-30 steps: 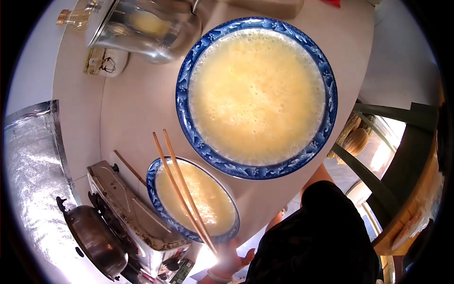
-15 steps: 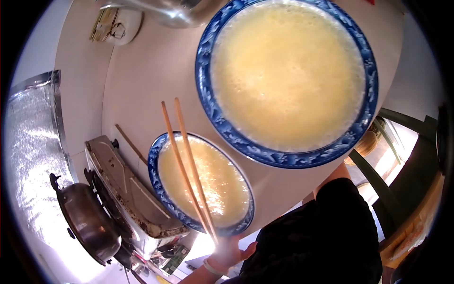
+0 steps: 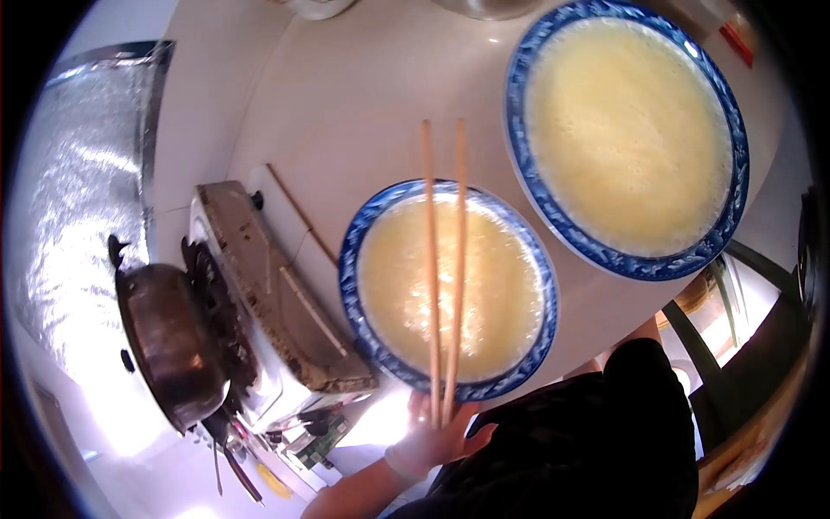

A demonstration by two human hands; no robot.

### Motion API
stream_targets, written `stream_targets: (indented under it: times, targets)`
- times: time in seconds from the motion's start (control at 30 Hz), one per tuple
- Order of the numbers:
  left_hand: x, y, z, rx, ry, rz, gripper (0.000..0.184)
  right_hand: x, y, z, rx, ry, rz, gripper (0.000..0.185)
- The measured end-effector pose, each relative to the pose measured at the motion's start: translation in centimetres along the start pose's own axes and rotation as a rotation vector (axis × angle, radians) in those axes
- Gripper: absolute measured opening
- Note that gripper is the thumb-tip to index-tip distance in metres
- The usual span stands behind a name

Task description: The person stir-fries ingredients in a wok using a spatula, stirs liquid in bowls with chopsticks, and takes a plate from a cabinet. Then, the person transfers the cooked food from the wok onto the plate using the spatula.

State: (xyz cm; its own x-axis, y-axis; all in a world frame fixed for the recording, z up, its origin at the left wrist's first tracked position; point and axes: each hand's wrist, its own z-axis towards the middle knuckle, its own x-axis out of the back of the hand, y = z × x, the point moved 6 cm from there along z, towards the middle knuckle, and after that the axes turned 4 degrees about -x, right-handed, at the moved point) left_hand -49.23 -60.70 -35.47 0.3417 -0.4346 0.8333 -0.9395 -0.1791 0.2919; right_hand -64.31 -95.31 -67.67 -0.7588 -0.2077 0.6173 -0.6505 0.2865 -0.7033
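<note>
My left hand point(image 3: 437, 441) comes in from the bottom, below the near rim of the smaller blue-rimmed bowl point(image 3: 350, 298). Its fingers are closed around the lower ends of a pair of wooden chopsticks point(image 3: 434, 268), with the thumb out to the right. The chopsticks reach over the bowl and past its far rim, slightly apart. Whether the hand also touches the rim is unclear. Pale yellow, shiny liquid with small bubbles fills the bowl. A larger blue-rimmed dish point(image 3: 553, 227) of similar pale yellow contents stands at the upper right. My right hand is out of view.
At left stands a stained stove point(image 3: 285, 303) with a dark metal pot point(image 3: 177, 333). Reflective foil point(image 3: 95, 199) lies behind it. A thin stick point(image 3: 290, 199) rests on the pale table point(image 3: 363, 104) beside the stove. Dark clothing point(image 3: 562, 441) and chair bars point(image 3: 700, 355) are lower right.
The whole view has shifted, so the dishes and stove appear further right and higher. The chopsticks have swung from a left lean to nearly straight up the picture, still in my left hand.
</note>
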Motion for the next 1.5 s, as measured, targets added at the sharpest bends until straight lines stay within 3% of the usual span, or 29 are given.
stream_targets:
  times: [0.1,0.33,0.43,0.5,0.57,0.63,0.73,0.8,0.87,0.9,0.93,0.97,1.0,1.03,1.07,1.1,1.13,1.17,1.23,1.3,1.37,1.43,1.47,1.5]
  targets:
    - [3.3,1.5,1.0,-0.052,0.19,0.197,0.049,0.6,0.0,-2.4,0.011,0.001,-0.013,0.038]
    - [5.4,1.6,0.7,-0.133,0.435,-0.028,0.057,1.9,0.7,-15.5,0.074,-0.082,-0.051,0.039]
    - [5.9,1.8,-0.2,-0.205,0.485,-0.081,0.064,2.2,3.8,-25.1,0.119,-0.286,-0.139,0.039]
    - [6.7,1.6,-0.7,-0.215,0.493,-0.077,0.067,2.9,5.9,-30.6,0.288,-0.443,-0.254,0.034]
    - [7.8,1.8,-2.0,-0.221,0.524,-0.087,0.067,4.2,5.2,-35.1,0.43,-0.913,-0.626,0.029]
    - [7.4,2.0,-4.3,-0.241,0.558,-0.105,0.065,7.6,3.7,-37.3,0.343,-0.775,-0.386,0.027]
    - [6.0,3.1,-10.0,-0.316,0.563,-0.134,0.059,10.1,2.0,-40.2,0.507,-0.889,-0.746,0.029]
    - [2.5,2.4,-15.1,-0.384,0.481,-0.265,0.054,11.4,0.3,-41.7,0.413,-0.903,-0.698,0.031]
    - [1.2,-0.1,-21.6,-0.238,0.213,-0.543,0.039,11.7,-1.4,-43.3,0.406,-0.926,-0.706,0.033]
    - [-1.0,-2.3,-24.9,-0.004,0.043,-0.595,0.025,11.0,-2.2,-43.9,0.455,-0.941,-0.738,0.034]
    - [-2.7,-4.3,-29.4,0.178,0.096,-0.545,0.018,10.6,-2.9,-44.2,0.506,-0.956,-0.773,0.034]
    - [-5.7,-6.4,-34.1,0.523,0.147,-0.771,0.021,9.9,-4.3,-44.8,0.642,-0.997,-0.746,0.034]
    - [-7.3,-7.1,-38.6,0.629,0.136,-0.621,0.026,8.9,-5.7,-45.9,0.77,-1.039,-0.713,0.034]
    - [-11.1,-7.7,-44.0,0.925,0.254,-0.71,0.029,8.2,-7.5,-47.6,0.889,-1.084,-0.68,0.034]
    - [-14.0,-7.3,-48.5,1.056,0.321,-0.581,0.028,7.7,-12.0,-50.5,0.834,-1.164,-0.685,0.033]
    - [-18.2,-6.6,-52.5,1.092,0.291,-0.453,0.026,7.6,-18.1,-54.9,0.777,-1.243,-0.685,0.032]
    - [-21.3,-5.1,-56.6,1.167,0.289,-0.401,0.021,7.9,-23.7,-59.2,0.89,-1.292,-0.589,0.03]
    - [-22.3,-2.5,-59.5,1.165,0.154,-0.272,0.027,7.8,-28.5,-63.2,1.001,-1.334,-0.487,0.029]
    - [-26.3,1.7,-64.1,1.402,0.21,-0.648,0.024,8.7,-37.7,-70.2,1.293,-1.274,-0.127,0.03]
    - [-29.1,5.4,-66.3,1.596,0.267,-0.993,0.021,8.7,-44.2,-75.2,1.66,-1.042,0.1,0.038]
    - [-31.2,7.4,-66.6,1.721,0.353,-1.128,0.018,8.6,-49.5,-80.1,1.793,-0.952,0.17,0.041]
    - [-31.3,8.2,-66.0,1.656,0.5,-0.705,0.02,7.3,-52.1,-84.1,1.922,-0.887,0.074,0.041]
    - [-34.0,8.3,-66.0,1.575,0.803,-0.897,0.024,5.6,-52.2,-85.2,1.997,-0.849,-0.017,0.039]
    - [-34.7,8.0,-65.8,1.616,0.956,-0.972,0.028,3.6,-52.0,-86.1,2.069,-0.805,-0.114,0.038]
